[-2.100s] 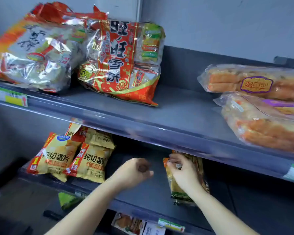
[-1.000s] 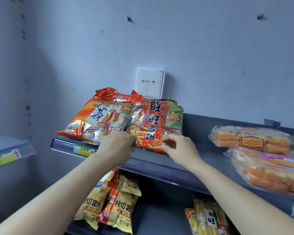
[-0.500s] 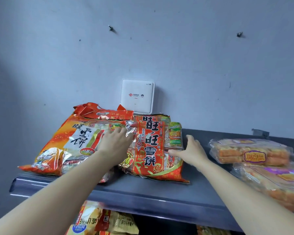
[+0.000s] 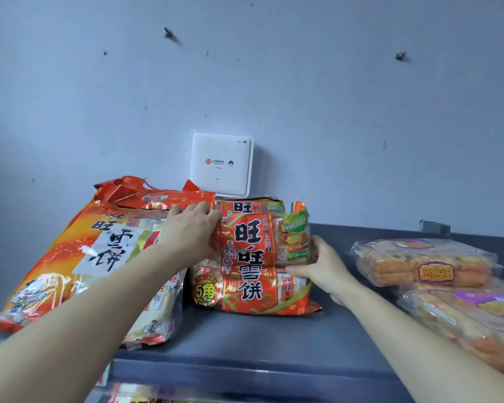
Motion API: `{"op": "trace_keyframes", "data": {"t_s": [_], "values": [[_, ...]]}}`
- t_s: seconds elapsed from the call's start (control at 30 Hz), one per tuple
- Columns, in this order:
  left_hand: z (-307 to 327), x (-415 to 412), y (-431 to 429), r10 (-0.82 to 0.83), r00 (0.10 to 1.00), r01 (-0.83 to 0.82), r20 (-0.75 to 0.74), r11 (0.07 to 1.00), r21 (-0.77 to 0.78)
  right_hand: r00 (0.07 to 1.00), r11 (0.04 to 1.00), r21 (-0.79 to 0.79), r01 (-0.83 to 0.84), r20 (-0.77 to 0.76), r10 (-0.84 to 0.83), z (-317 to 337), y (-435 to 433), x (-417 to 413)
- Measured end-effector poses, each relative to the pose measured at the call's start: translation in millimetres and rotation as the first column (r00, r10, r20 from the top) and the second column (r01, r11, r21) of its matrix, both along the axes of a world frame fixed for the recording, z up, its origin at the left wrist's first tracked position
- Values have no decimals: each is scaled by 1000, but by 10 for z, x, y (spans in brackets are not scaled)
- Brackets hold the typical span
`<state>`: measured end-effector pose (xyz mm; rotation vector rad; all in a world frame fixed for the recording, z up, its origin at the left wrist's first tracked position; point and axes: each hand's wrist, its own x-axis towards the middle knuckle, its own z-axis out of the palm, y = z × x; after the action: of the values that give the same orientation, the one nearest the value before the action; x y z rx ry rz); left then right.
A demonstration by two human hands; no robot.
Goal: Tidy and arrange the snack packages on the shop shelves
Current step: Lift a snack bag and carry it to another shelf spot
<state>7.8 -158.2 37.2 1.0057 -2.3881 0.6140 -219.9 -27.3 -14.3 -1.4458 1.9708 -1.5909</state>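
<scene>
Two red rice-cracker packs lie stacked in the middle of the grey top shelf [image 4: 259, 338]. The upper red pack [image 4: 250, 237] is tilted up off the lower red pack [image 4: 253, 289]. My left hand [image 4: 189, 237] grips the upper pack's left edge, fingers curled over its top corner. My right hand [image 4: 320, 266] holds its right edge, thumb on top and fingers beneath. A large orange rice-cracker bag [image 4: 85, 257] lies to the left, partly under my left forearm.
Two clear bread packs [image 4: 425, 263] [image 4: 472, 321] lie at the shelf's right end. A white router [image 4: 220, 162] hangs on the wall right behind the red packs. Bare shelf shows in front of the packs. More packets peek out below the shelf edge.
Both hands have gone from resting beside the red packs to gripping the upper one, which is now raised and tilted. The view has moved closer to the top shelf.
</scene>
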Motion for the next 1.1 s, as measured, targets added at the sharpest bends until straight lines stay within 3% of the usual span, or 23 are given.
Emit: {"op": "trace_keyframes", "data": {"t_s": [0.07, 0.13, 0.27, 0.43, 0.73, 0.8, 1.0, 1.1], "values": [[26, -8, 22, -10, 1000, 11, 18, 999, -45, 982, 987, 68, -143, 137, 133, 56, 18, -90], [26, -30, 50, -19, 999, 22, 39, 997, -80, 913, 965, 32, -261, 334, 236, 109, 18, -184], [26, -66, 86, -27, 997, 35, 71, 992, -117, 888, 998, -1, -68, 457, 61, 190, -206, -345], [-4, -3, 50, -67, 995, 75, 72, 992, -102, 937, 982, 188, -7, 345, -60, 275, -564, -395], [-45, 34, 73, -112, 992, 117, 49, 988, -100, 848, 977, 6, -213, 498, 182, 441, -871, -351], [-41, 10, 83, -85, 994, 92, 64, 990, -110, 851, 986, -25, -167, 501, 157, 435, -886, -385], [-115, -170, 108, 29, 997, -15, 73, 981, -194, 968, 993, -107, 54, 248, -26, 379, -852, -485], [-98, -282, 79, 50, 999, -46, 19, 982, -185, 958, 942, -210, 262, 175, -228, 358, -777, -563]]}}
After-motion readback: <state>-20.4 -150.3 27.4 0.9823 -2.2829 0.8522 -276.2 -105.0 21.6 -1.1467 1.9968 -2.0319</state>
